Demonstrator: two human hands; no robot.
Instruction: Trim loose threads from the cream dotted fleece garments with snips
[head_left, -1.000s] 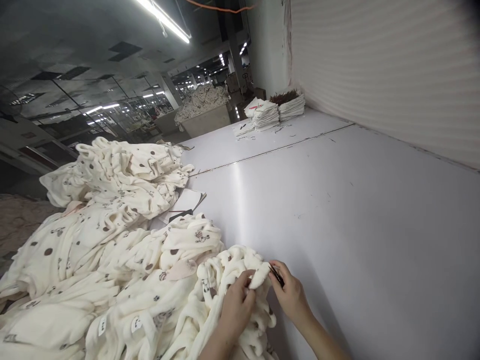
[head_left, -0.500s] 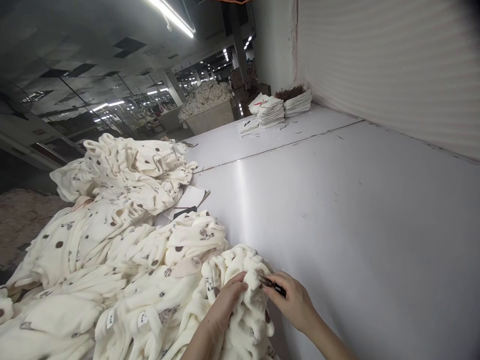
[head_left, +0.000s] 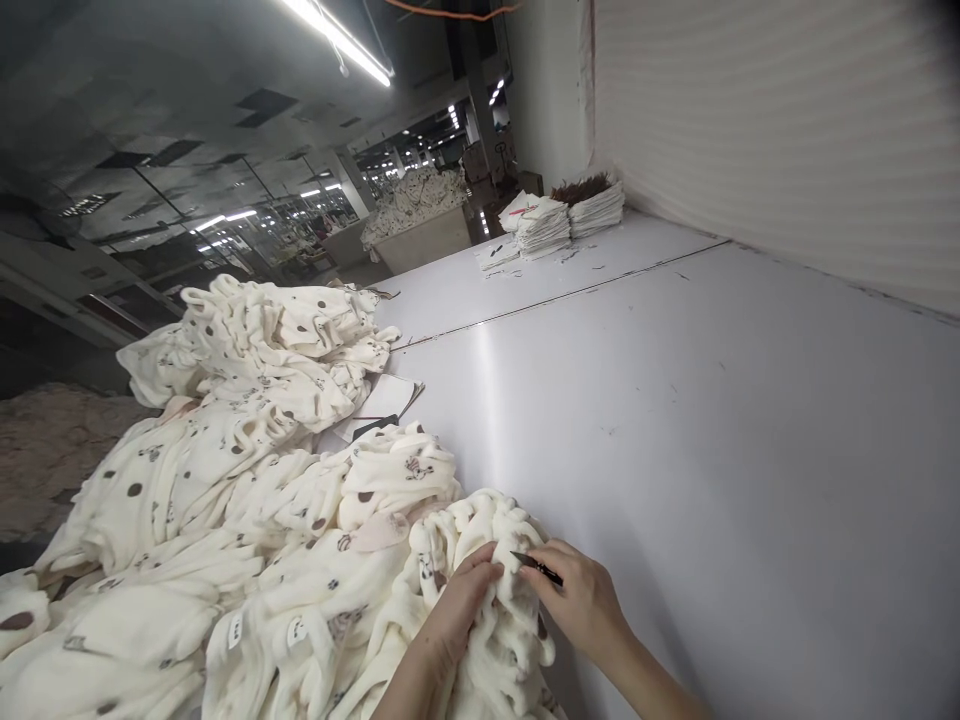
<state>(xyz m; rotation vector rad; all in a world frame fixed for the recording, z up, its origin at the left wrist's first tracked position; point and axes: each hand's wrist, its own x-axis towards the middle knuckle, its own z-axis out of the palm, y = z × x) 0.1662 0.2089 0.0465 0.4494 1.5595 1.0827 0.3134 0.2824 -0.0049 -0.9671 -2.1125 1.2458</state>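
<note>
A cream plush garment (head_left: 514, 640) lies bunched at the near edge of the pile. My left hand (head_left: 459, 605) is closed on its folds, thumb on top. Beside it, my right hand (head_left: 585, 600) grips small dark thread snips (head_left: 537, 568), their pointed tip directed left against the fabric. The fingers below the snips are partly hidden. Around my left arm spreads a heap of similar cream garments (head_left: 292, 560) with brown dots and small animal prints, some showing white labels (head_left: 298, 630).
A white table (head_left: 712, 480) stretches right and away, with a seam across it and scattered thread bits. A notebook (head_left: 390, 398) lies beside the pile. Stacked white pieces (head_left: 541, 228) stand at the far end. A pale quilted sheet (head_left: 787, 130) hangs along the right side.
The snips' blades looked slightly apart before and now look closer together. My hands stay at nearly the same spot on the garment. The view has shifted slightly.
</note>
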